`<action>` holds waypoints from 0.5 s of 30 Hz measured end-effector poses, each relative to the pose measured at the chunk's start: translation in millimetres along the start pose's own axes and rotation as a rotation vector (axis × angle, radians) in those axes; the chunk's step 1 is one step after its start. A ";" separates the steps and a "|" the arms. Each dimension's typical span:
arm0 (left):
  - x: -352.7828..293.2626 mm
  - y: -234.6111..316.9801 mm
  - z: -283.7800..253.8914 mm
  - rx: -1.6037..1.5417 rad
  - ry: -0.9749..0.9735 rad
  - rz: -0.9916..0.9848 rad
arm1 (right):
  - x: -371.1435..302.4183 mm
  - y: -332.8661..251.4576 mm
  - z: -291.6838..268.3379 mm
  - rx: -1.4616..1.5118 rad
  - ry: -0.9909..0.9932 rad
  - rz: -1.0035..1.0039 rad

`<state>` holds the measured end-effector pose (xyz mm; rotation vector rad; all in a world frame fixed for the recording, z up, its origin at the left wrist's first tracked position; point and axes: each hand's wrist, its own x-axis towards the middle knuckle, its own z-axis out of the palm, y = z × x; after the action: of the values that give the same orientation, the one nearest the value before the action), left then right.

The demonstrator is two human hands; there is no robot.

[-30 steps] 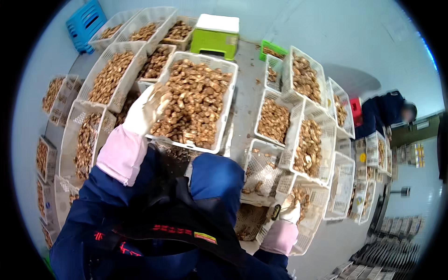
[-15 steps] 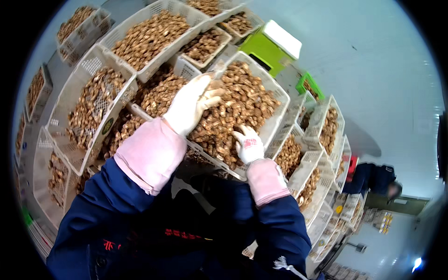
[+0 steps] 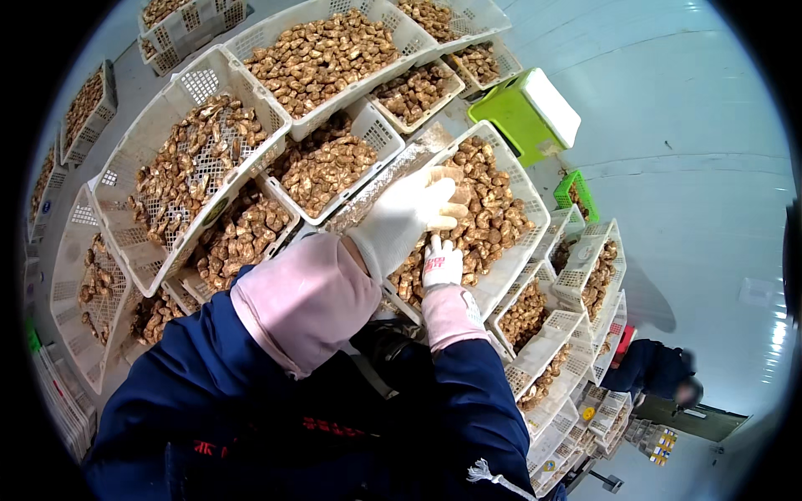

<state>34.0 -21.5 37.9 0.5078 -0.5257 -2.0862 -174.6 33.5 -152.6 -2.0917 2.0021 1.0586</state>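
Note:
A large white plastic crate (image 3: 535,221) holds a heap of brown, lumpy mushroom-like pieces (image 3: 493,217). Over its left side reaches my left hand (image 3: 405,217) in a white glove, fingers stretched across the heap and partly blurred; nothing is plainly held in it. Close below those fingers, my right hand (image 3: 443,263), also gloved in white, rests on the pieces near the crate's near end. Its fingers are slightly bent and apart, with no piece visibly gripped. Pink cuffs cover both my wrists.
More crates of similar pieces stand around: a sparsely filled crate (image 3: 104,188) at left, a full crate (image 3: 409,29) behind, and stacked crates (image 3: 576,288) at right. A green box with white lid (image 3: 551,104) and a small green basket (image 3: 591,200) lie beyond. Another person (image 3: 656,367) bends at far right.
The view has shifted, so the crates appear elsewhere in it. My left hand has moved right across the heap, nearer my right hand, which stays on the pieces.

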 end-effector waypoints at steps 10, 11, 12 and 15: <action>19.2 -16.1 -3.9 0.084 0.006 -0.019 | -9.8 23.1 18.2 0.078 0.182 0.082; 19.1 -16.8 -10.5 0.075 -0.029 -0.009 | -23.2 22.3 7.8 0.096 0.227 0.054; 18.5 -16.8 -17.6 0.067 -0.062 0.003 | -36.1 25.3 6.8 0.245 0.383 -0.002; 18.0 -21.1 -7.7 0.235 0.002 -0.036 | -58.6 57.5 7.5 0.632 0.505 0.071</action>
<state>14.8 -27.4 17.3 0.6586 -0.7716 -2.0690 -225.0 78.6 -105.5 -2.0407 2.2122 -0.1503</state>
